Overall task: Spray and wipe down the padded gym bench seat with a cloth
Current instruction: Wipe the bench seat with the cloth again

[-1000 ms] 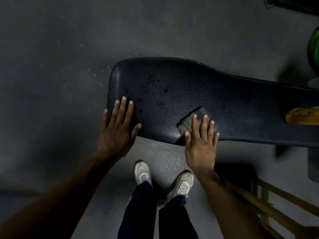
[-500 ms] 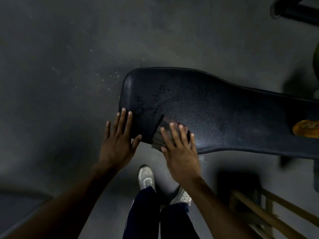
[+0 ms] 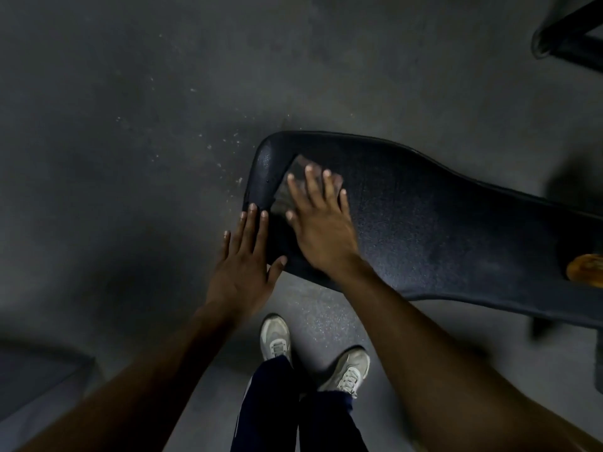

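The black padded bench seat (image 3: pixel 440 230) runs from the centre of the view to the right edge. A dark grey cloth (image 3: pixel 290 185) lies flat on the seat's left end. My right hand (image 3: pixel 321 220) presses down on the cloth with its fingers spread, covering most of it. My left hand (image 3: pixel 244 262) rests flat and open on the near left corner of the seat, touching the pad's edge, with nothing in it. No spray bottle is in view.
An orange object (image 3: pixel 585 267) lies on the seat at the right edge. Dark metal equipment (image 3: pixel 567 37) stands at the top right. My two shoes (image 3: pixel 313 357) stand on the grey speckled floor (image 3: pixel 130 158) just before the bench.
My right hand has slid the cloth leftward and farther up the seat, from the near edge to the left end. The left hand has stayed at the near left corner.
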Available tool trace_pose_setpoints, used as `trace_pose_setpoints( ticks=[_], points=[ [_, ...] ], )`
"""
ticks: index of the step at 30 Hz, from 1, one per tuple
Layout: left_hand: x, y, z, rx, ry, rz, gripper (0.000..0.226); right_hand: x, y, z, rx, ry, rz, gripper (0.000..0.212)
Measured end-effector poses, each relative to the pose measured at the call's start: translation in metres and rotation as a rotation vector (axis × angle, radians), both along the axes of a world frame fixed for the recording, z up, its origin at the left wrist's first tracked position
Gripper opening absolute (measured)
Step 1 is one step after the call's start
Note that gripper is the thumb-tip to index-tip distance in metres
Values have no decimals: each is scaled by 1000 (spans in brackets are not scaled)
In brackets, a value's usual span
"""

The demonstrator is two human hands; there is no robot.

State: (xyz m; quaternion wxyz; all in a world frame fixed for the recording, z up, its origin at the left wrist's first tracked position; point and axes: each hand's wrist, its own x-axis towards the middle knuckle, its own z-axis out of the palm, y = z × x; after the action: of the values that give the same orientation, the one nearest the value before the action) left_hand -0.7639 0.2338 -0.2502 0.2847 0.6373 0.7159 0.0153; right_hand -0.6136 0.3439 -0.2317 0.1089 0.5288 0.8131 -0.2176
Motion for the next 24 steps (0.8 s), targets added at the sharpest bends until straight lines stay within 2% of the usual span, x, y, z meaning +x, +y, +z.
trace_pose_setpoints(
  ticks=[3, 7, 11, 14, 18, 21, 24],
  points=[
    [-2, 2, 3, -17, -9, -9, 79, 34, -5, 8, -15, -50, 58, 64],
    [-1, 2, 4, -18, -5, -13, 78, 79, 42, 14, -40, -154, -160, 63],
    [1, 2, 3, 8, 1, -5, 79, 52, 102, 9, -70, -116, -289, 62],
    [-1, 2, 1, 12, 2, -4, 80, 0, 117, 4, -62, -75, -186, 62],
    [-4, 2, 2, 10, 0, -16, 79, -49, 82, -3, -33, 43, 49, 62],
    [-8, 4, 8, -12, -7, -37, 77, -38, 47, -1, -38, 85, 189, 61],
    [-9, 5, 11, -26, -22, -34, 77, -6, 37, 3, -35, -1, 204, 62]
  ],
)
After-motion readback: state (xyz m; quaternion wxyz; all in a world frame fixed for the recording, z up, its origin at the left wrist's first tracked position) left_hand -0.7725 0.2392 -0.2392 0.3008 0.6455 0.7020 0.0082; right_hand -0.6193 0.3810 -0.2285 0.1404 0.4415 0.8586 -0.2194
